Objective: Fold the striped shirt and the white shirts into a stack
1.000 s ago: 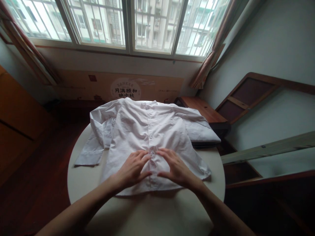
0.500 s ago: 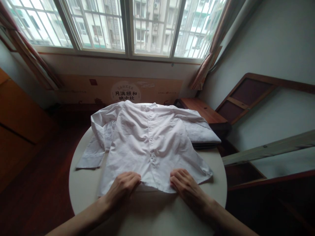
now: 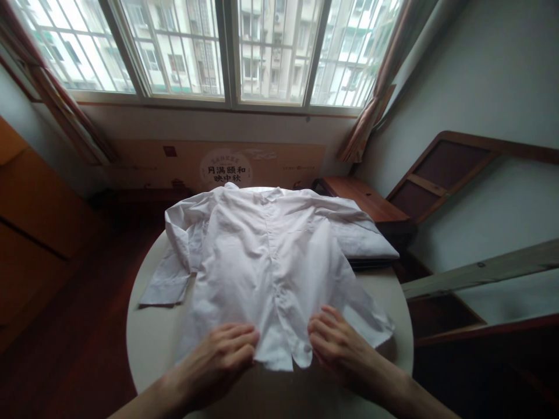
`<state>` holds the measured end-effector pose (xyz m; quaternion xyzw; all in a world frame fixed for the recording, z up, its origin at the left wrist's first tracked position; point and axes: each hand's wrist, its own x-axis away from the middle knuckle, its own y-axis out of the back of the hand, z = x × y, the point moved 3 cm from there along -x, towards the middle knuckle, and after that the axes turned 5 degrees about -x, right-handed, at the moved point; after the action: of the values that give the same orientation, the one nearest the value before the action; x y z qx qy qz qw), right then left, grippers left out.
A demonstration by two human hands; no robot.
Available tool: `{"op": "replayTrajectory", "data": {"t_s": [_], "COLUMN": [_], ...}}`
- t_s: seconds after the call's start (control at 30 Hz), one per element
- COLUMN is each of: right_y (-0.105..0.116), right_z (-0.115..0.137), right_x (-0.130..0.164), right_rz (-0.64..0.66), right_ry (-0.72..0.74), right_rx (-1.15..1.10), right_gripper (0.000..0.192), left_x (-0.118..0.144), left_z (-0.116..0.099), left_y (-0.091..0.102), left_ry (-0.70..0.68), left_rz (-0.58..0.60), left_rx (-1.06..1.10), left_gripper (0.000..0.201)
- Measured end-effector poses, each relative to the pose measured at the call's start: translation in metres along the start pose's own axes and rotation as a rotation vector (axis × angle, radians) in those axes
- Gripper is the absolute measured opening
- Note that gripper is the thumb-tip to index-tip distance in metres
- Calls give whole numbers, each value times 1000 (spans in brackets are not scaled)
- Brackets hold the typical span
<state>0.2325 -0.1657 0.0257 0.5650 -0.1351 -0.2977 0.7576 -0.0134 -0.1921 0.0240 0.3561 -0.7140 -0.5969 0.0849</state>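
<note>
Head view: both hands press a wrinkled white shirt.

White shirt, plain, no pattern. Round table off-white. Brown cardboard panel with white circle and dark lettering. Reddish-brown floor. Pinkish-brown curtains. Grey-white wall.
</note>
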Motion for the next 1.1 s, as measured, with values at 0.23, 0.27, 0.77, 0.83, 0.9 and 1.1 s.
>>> {"op": "replayTrajectory", "data": {"t_s": [0.23,0.27,0.77,0.83,0.9,1.1], "right_y": [23,28,-2,-3,-3,4], "right_z": [-11,-15,-48,-56,-56,-44], "right_x": [-20,-29,-129,-141,-157,-180], "right_rz": [127,96,-197,-266,-292,-143], "right_ry": [-75,-86,-134,-247,-291,-295], "right_rx": [-182,-189,-907,-1204,-1530,-2051], "right_gripper": [23,27,20,33,48,77], "left_x": [16,22,27,5,-33,-113], "left_z": [91,121,253,239,216,175], "left_y": [41,57,147,182,196,142], "left_ry": [417,656,1485,1350,1133,767], "left_rz": [-236,-360,-531,-776,-740,53], "left_rx": [-203,-304,-136,79,380,414], "left_gripper": [32,38,34,40,36,53]}}
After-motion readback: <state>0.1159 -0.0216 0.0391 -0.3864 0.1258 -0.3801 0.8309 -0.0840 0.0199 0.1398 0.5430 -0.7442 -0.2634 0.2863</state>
